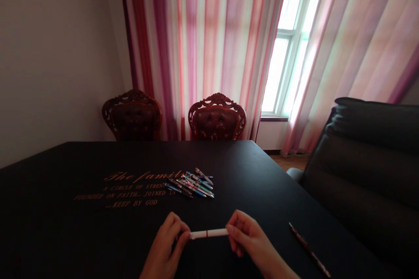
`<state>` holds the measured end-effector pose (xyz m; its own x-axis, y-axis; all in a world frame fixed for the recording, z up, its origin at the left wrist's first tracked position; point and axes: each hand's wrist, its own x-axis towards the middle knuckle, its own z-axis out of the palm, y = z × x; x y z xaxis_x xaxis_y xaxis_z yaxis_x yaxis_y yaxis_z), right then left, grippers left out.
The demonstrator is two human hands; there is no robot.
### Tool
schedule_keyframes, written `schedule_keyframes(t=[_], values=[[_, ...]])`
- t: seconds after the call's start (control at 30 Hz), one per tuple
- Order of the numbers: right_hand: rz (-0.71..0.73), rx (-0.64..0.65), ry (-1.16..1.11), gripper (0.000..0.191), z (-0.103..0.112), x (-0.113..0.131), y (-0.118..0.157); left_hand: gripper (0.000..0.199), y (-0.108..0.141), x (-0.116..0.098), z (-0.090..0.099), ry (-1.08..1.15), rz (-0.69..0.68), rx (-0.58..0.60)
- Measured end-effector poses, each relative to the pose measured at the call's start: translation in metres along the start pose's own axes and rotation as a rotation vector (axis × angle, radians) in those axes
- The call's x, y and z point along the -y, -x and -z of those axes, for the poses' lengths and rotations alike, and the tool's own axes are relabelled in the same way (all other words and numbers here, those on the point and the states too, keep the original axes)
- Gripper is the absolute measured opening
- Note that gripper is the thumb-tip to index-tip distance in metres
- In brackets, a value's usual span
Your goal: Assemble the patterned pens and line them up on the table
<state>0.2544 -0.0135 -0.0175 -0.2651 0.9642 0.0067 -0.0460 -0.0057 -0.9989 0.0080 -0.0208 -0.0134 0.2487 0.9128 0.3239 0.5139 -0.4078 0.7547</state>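
A white pen [214, 233] with a thin red band round its middle lies level between my two hands, close to the table's near side. My left hand [170, 239] pinches its left end between thumb and fingers. At the other end, my right hand [245, 235] grips it the same way, fingers curled. Both tips of the pen are covered by my fingers. Beyond my hands, a loose pile of several colourful pens [193, 184] rests on the dark table. A single dark patterned pen [309, 249] lies apart, to the right of my right hand.
The black table [81, 239] carries gold printed lettering [134, 189] left of the pile. Two carved chairs with dark padded backs [218, 123] stand at the far edge. A black leather chair [366, 170] is close on the right. Striped curtains [209, 43] hang behind.
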Motion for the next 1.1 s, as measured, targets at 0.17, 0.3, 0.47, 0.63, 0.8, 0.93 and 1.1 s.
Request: schedule_keyframes(t=[0.17, 0.3, 0.47, 0.63, 0.8, 0.93, 1.1], values=[[0.075, -0.023, 0.111, 0.029, -0.002, 0.005, 0.003, 0.04, 0.0, 0.014, -0.007, -0.043, 0.077, -0.001], [0.051, -0.022, 0.248, 0.028, -0.005, 0.002, 0.003, 0.044, 0.0, 0.019, -0.009, -0.018, 0.133, 0.01], [0.076, -0.034, 0.328, 0.032, -0.007, 0.002, 0.004, 0.042, -0.001, 0.015, -0.006, 0.03, 0.138, 0.001], [0.058, -0.016, 0.365, 0.026, -0.008, 0.001, 0.005, 0.044, -0.004, 0.015, -0.006, 0.077, 0.155, -0.025], [0.051, -0.005, 0.326, 0.021, -0.008, -0.002, 0.004, 0.046, -0.004, 0.015, -0.007, 0.079, 0.167, -0.018], [0.062, -0.039, 0.347, 0.018, -0.008, -0.001, 0.004, 0.048, -0.003, 0.011, -0.005, 0.073, 0.176, -0.01], [0.03, -0.032, 0.374, 0.022, -0.008, 0.0, 0.003, 0.05, -0.004, 0.01, -0.006, 0.087, 0.189, -0.009]])
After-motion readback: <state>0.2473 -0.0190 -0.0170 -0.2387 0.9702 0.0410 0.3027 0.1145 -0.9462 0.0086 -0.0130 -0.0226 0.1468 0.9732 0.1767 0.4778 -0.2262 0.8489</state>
